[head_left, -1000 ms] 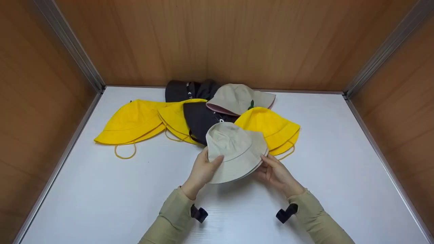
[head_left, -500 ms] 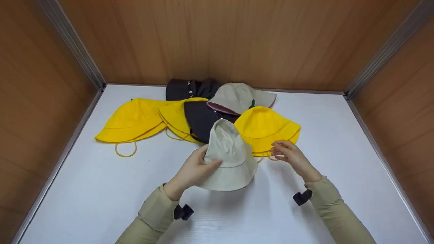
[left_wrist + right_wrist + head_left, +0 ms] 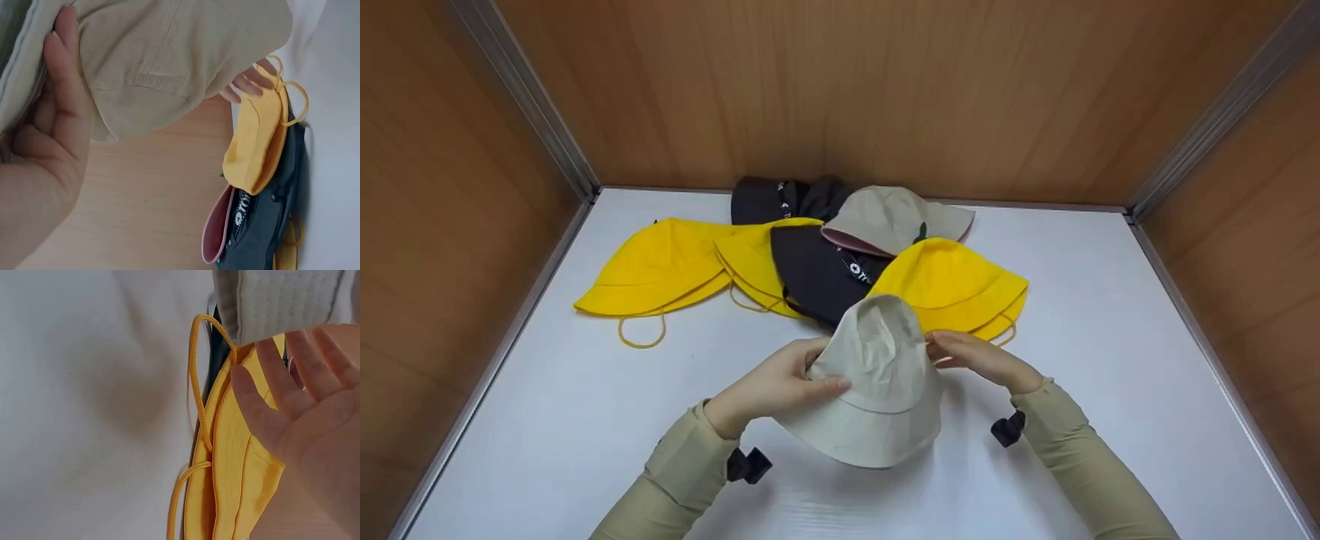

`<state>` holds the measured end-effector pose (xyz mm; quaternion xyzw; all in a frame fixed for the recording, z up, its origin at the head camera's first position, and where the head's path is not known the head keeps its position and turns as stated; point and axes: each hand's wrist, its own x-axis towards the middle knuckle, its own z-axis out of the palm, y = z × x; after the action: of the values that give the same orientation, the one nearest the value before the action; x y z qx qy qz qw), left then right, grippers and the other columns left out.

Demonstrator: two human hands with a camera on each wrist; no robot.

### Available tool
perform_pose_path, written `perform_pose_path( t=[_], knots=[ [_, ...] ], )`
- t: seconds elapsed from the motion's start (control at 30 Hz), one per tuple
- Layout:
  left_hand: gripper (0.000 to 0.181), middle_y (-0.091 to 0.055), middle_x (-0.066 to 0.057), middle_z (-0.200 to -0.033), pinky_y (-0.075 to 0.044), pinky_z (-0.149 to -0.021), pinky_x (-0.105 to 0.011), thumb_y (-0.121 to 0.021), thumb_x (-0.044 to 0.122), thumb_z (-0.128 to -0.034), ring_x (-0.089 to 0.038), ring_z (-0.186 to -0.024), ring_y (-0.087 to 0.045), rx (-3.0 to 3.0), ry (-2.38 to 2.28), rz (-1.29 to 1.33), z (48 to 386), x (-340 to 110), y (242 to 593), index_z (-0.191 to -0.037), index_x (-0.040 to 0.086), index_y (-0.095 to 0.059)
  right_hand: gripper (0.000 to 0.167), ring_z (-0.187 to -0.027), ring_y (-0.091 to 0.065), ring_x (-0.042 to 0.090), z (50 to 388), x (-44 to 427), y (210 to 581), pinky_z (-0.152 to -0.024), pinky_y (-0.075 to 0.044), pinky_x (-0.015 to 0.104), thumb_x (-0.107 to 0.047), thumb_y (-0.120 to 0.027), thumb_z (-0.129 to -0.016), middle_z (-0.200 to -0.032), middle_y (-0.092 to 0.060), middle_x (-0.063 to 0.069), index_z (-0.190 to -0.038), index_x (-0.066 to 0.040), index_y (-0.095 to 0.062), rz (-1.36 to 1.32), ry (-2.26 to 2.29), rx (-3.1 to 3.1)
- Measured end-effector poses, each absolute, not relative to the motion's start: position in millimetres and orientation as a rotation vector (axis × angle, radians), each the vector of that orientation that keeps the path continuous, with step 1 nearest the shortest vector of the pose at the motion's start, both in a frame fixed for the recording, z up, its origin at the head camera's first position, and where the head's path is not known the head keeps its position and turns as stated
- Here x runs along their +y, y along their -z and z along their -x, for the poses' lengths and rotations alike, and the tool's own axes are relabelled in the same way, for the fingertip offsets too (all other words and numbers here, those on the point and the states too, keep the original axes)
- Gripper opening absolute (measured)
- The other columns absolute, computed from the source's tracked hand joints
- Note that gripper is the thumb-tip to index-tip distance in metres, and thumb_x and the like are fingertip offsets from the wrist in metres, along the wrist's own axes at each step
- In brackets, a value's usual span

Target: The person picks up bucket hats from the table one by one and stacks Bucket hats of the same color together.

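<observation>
A cream bucket hat [image 3: 877, 367] hangs above the front of the pile in the head view, crown upward and somewhat squashed. My left hand [image 3: 780, 382] grips its left side, thumb on the outside near the brim seam; in the left wrist view the fingers lie against the folded cloth. Just right of the hat is my right hand [image 3: 979, 358], its fingers extended and apart in the right wrist view. Whether those fingertips touch the cream hat is unclear. Behind that hand lies a yellow hat [image 3: 952, 285] with a yellow cord [image 3: 197, 382].
Farther back lie a dark hat [image 3: 817, 262] with a printed band, a beige hat [image 3: 885, 217] with pink lining, and another dark hat [image 3: 754, 201]. Yellow hats [image 3: 652, 262] overlap at the left. Wooden panels [image 3: 840, 90] wall in the white table [image 3: 547, 420].
My right hand let go of the cream hat's brim, moved out right, then came back beside it. The left hand brought the hat nearer and turned it more upright.
</observation>
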<state>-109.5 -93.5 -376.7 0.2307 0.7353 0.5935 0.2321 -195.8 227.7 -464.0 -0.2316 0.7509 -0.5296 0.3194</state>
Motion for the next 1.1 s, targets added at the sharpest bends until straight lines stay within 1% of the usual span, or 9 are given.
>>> perform_pose_path(
  t=[0.1, 0.17, 0.27, 0.4, 0.53, 0.7, 0.87, 1.0, 1.1],
  knots=[
    [0.033, -0.067, -0.022, -0.103, -0.055, -0.071, -0.028, -0.061, 0.009, -0.0908, -0.014, -0.08, -0.066, 2.036, -1.62, -0.619, 109, -100, 380, -0.12, -0.006, -0.056, 0.056, -0.117, -0.054, 0.028, 193, 228, 467, -0.102, -0.04, 0.05, -0.038, -0.035, -0.102, -0.131, -0.052, 0.024, -0.138, 0.004, -0.042, 0.607, 1.33, 1.965],
    [0.033, -0.067, -0.022, -0.102, -0.055, -0.071, -0.027, -0.061, 0.009, -0.0907, -0.013, -0.079, -0.065, 2.042, -1.612, -0.61, 108, -104, 383, -0.119, -0.007, -0.056, 0.053, -0.119, -0.051, 0.029, 191, 228, 468, -0.102, -0.041, 0.048, -0.035, -0.04, -0.102, -0.135, -0.049, 0.022, -0.139, 0.002, -0.042, 0.589, 1.298, 1.975],
    [0.032, -0.067, -0.02, -0.099, -0.054, -0.069, -0.027, -0.061, 0.009, -0.0905, -0.012, -0.077, -0.065, 2.051, -1.595, -0.591, 109, -111, 386, -0.118, -0.007, -0.056, 0.049, -0.122, -0.048, 0.027, 189, 229, 469, -0.101, -0.041, 0.044, -0.029, -0.048, -0.099, -0.14, -0.046, 0.02, -0.138, 0.0, -0.043, 0.578, 1.268, 2.002],
    [0.032, -0.067, -0.018, -0.097, -0.055, -0.068, -0.027, -0.06, 0.01, -0.0909, -0.012, -0.075, -0.065, 2.056, -1.573, -0.56, 115, -124, 392, -0.119, -0.006, -0.056, 0.045, -0.117, -0.049, 0.017, 188, 224, 472, -0.098, -0.042, 0.031, -0.024, -0.054, -0.096, -0.136, -0.05, 0.017, -0.134, 0.0, -0.048, 0.615, 1.27, 2.029],
    [0.033, -0.068, -0.015, -0.092, -0.055, -0.065, -0.027, -0.061, 0.01, -0.0905, -0.013, -0.072, -0.065, 2.082, -1.551, -0.513, 123, -141, 399, -0.12, -0.006, -0.056, 0.04, -0.11, -0.053, 0.013, 185, 216, 470, -0.093, -0.043, 0.02, -0.019, -0.058, -0.094, -0.128, -0.056, 0.016, -0.129, 0.001, -0.054, 0.652, 1.277, 2.061],
    [0.033, -0.068, -0.012, -0.091, -0.054, -0.065, -0.028, -0.062, 0.011, -0.0894, -0.013, -0.071, -0.064, 2.151, -1.499, -0.439, 126, -159, 413, -0.118, -0.005, -0.057, 0.031, -0.097, -0.054, 0.011, 186, 209, 475, -0.085, -0.045, 0.02, -0.02, -0.06, -0.093, -0.113, -0.063, 0.01, -0.117, 0.001, -0.06, 0.636, 1.241, 2.133],
    [0.03, -0.067, -0.011, -0.091, -0.052, -0.067, -0.029, -0.062, 0.013, -0.0885, -0.013, -0.072, -0.062, 2.217, -1.414, -0.413, 130, -175, 424, -0.114, -0.003, -0.06, 0.022, -0.084, -0.052, 0.012, 183, 199, 474, -0.076, -0.044, 0.022, -0.016, -0.061, -0.093, -0.094, -0.062, 0.005, -0.105, 0.001, -0.062, 0.618, 1.203, 2.195],
    [0.03, -0.067, -0.01, -0.097, -0.05, -0.074, -0.031, -0.063, 0.014, -0.088, -0.015, -0.077, -0.061, 2.26, -1.338, -0.377, 135, -188, 435, -0.115, 0.002, -0.062, 0.018, -0.081, -0.049, 0.013, 178, 186, 475, -0.073, -0.043, 0.023, -0.016, -0.062, -0.091, -0.089, -0.058, 0.002, -0.1, 0.0, -0.062, 0.608, 1.166, 2.243],
    [0.032, -0.067, -0.008, -0.104, -0.047, -0.083, -0.034, -0.063, 0.015, -0.0876, -0.015, -0.084, -0.059, 2.307, -1.267, -0.316, 138, -197, 445, -0.119, 0.005, -0.062, 0.018, -0.079, -0.047, 0.013, 177, 174, 478, -0.07, -0.041, 0.025, -0.017, -0.061, -0.092, -0.088, -0.056, 0.002, -0.1, -0.001, -0.063, 0.623, 1.129, 2.268]
  ],
)
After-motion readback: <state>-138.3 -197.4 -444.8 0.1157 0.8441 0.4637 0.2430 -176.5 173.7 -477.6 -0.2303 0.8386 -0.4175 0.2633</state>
